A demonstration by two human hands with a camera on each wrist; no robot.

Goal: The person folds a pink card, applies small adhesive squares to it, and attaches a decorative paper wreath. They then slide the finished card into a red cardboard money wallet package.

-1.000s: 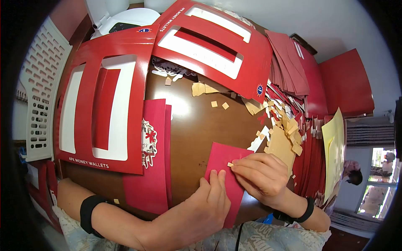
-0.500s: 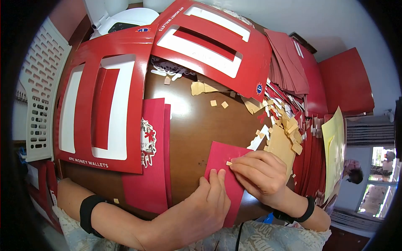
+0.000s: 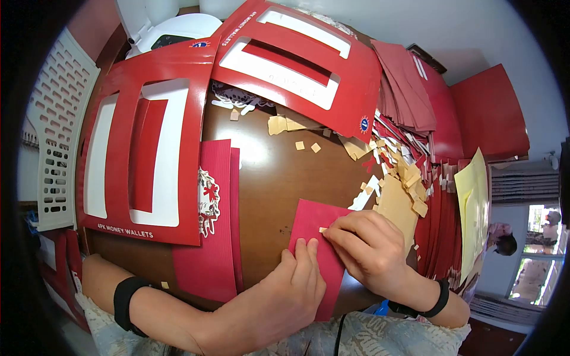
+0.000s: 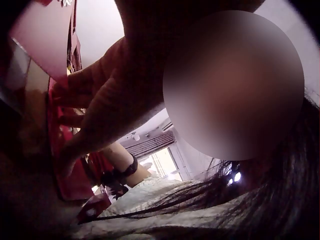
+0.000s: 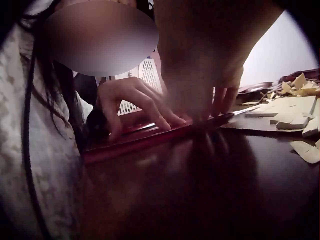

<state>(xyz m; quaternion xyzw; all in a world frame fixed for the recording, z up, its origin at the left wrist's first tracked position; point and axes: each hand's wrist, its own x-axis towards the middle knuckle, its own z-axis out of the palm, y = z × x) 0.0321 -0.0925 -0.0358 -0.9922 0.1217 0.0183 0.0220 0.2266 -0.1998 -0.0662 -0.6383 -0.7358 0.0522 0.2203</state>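
Left hand (image 3: 294, 285): nearly straight fingers rest on the red card (image 3: 306, 219)
Right hand (image 3: 374, 252): pinches a tan square (image 3: 322, 229) at the card
Card edges: we see brown tabletop (image 3: 279, 178) left and beyond — scraps (image 3: 409, 175) rightward
Window (image 3: 527, 282): far across the room

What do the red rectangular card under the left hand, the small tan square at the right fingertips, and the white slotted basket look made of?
Red rectangular card: probably paperboard, mostly matte; flat, with crisp straight edges.
Small tan square: matte, possibly foam or card; too small to tell.
White slotted basket: likely moulded plastic, smooth; rows of regular slots suggest it.
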